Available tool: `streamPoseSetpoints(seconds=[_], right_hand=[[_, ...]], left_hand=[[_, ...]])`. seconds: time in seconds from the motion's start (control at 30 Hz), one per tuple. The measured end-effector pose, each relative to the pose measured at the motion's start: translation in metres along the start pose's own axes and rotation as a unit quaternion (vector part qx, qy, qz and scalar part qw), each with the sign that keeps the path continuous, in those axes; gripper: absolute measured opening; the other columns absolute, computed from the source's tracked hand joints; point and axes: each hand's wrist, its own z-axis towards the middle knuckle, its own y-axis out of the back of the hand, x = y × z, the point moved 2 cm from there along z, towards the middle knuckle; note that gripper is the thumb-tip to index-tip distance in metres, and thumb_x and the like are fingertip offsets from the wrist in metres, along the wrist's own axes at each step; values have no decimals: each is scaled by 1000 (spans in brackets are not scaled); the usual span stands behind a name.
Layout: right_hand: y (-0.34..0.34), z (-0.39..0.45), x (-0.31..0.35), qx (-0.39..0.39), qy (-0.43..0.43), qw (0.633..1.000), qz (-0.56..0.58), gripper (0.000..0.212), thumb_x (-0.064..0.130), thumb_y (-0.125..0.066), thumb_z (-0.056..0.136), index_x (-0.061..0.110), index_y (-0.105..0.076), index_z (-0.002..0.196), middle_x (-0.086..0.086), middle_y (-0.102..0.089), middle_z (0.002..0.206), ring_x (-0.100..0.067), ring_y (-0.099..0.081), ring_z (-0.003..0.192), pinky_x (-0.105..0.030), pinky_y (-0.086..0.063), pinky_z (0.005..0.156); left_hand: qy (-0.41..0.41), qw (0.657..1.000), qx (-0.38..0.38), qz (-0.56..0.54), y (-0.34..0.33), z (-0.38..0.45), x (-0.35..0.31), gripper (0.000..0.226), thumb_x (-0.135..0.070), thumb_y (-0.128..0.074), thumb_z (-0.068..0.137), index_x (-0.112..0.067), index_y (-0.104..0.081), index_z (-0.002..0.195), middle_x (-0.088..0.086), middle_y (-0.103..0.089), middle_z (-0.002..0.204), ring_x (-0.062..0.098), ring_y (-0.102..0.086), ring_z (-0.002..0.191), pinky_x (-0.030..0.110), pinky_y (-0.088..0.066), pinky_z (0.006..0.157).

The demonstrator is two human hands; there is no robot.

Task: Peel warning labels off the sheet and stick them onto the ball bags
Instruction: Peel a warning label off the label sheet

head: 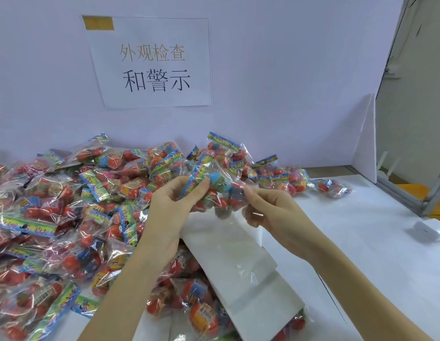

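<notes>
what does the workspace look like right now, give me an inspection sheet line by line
surface: white table, bare on the right side
job's things: one ball bag held up between both hands; big pile of ball bags covers the left and back of the table; white label sheets lie under the hands, partly over bags
clutter: small white box near the right edge
grippers: left hand grips the bag's left end; right hand pinches its right end
cables: nothing seen
surroundings: white back wall with a paper sign in Chinese characters; white foam board standing at right; metal frame beyond it
</notes>
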Motion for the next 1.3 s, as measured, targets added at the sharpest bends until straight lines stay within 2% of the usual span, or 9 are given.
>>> streamPoseSetpoints(seconds=[0.17, 0.37, 0.5, 0.63, 0.77, 0.9, 0.97, 1.17, 1.3], right_hand=[[2, 0, 0, -42, 2, 999, -25, 43, 42, -61, 97, 5, -82, 92, -7, -70, 72, -18, -58, 67, -21, -48, 61], [-7, -4, 5, 28, -26, 998, 56, 50, 43, -56, 101, -2, -73, 113, -16, -78, 106, -23, -71, 85, -25, -53, 64], [-11, -5, 2, 5, -15, 999, 36, 39, 37, -72, 91, 0, -74, 106, -18, -79, 101, -24, -76, 87, -22, -56, 70], [-15, -3, -1, -2, -3, 999, 39, 38, 41, -73, 92, 7, -76, 108, -12, -80, 100, -24, -76, 89, -25, -58, 74], [2, -2, 0, -31, 45, 966, -253, 48, 64, -74, 85, 36, -64, 122, 10, -62, 78, -7, -60, 71, -27, -52, 72], [14, -6, -5, 102, -46, 908, -403, 94, 63, -86, 72, 52, -34, 149, 10, -60, 91, -2, -58, 76, -17, -49, 74], [15, -6, -7, 115, -39, 904, -410, 93, 51, -89, 76, 50, -33, 151, 8, -60, 94, -5, -59, 77, -19, -50, 74], [19, 4, -13, -29, 1, 935, -354, 56, 29, -83, 88, 35, -57, 136, 10, -65, 83, -7, -63, 73, -32, -58, 77], [21, 4, -6, -166, -2, 965, -203, 55, 27, -82, 89, 42, -54, 133, -1, -75, 100, -19, -74, 88, -39, -62, 80]], left_hand=[[44, 998, 0, -55, 2, 2, 5, 19, -32, -86, 76, -17, -84, 87, 5, -79, 93, 14, -71, 76, 25, -59, 64], [-7, 999, -36, -15, 0, -2, 4, 16, -35, -81, 86, -20, -84, 91, 9, -81, 100, 22, -77, 91, 44, -60, 95], [-29, 999, 13, 37, -6, -5, 0, 40, -64, -79, 81, -42, -77, 115, -13, -77, 119, 13, -73, 112, 47, -53, 108], [-108, 991, 30, 79, -12, -7, 2, 91, -29, -93, 79, -59, -39, 146, -13, -56, 150, 21, -68, 125, 44, -54, 108], [-145, 986, -12, 85, -2, -3, 3, 64, -15, -81, 92, -50, -50, 137, -6, -68, 131, 23, -70, 116, 51, -58, 100], [-161, 970, -8, 184, 3, 1, 3, 31, -5, -71, 97, -35, -77, 93, -18, -74, 97, -1, -62, 77, 16, -48, 75], [-156, 974, -9, 164, 4, 2, 4, 29, -2, -75, 94, -30, -83, 92, -12, -79, 98, 4, -70, 83, 13, -51, 76], [-186, 976, -25, 113, 5, -1, -5, 22, -12, -81, 89, -29, -85, 102, -13, -81, 103, 3, -74, 100, 12, -54, 85], [-304, 913, -7, 272, -4, -8, -10, 33, -41, -81, 88, -27, -79, 117, -10, -64, 128, 0, -60, 119, 14, -46, 102]])
